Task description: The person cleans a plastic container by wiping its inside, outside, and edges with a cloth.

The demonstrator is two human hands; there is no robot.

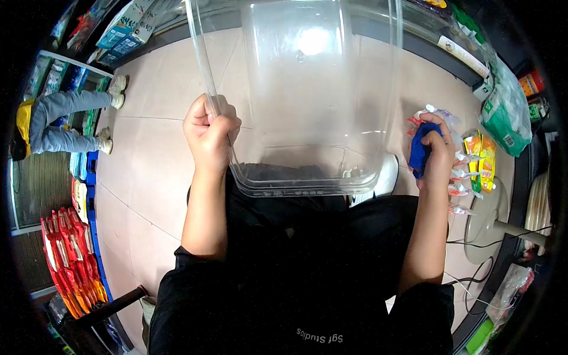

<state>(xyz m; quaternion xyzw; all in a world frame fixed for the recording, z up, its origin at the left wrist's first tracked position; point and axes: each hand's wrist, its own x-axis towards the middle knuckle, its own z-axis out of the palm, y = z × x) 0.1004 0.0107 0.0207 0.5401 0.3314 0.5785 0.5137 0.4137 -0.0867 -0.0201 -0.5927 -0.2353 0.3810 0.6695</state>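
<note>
While the left hand (213, 127) grips the clear bin (307, 118) by its left rim above the floor (142, 171), the right hand (436, 155) holds a blue cloth (421, 151), apart from the bin.

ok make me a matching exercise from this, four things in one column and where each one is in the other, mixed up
Things
1. clear bin
2. blue cloth
3. red packets
4. other person's legs

Places
A. lower left of the view
B. bunched in the right hand
C. upper left of the view, ending in pale shoes
D. in front of the wearer, its side held by the left hand

Pairs: 1-D, 2-B, 3-A, 4-C
</note>
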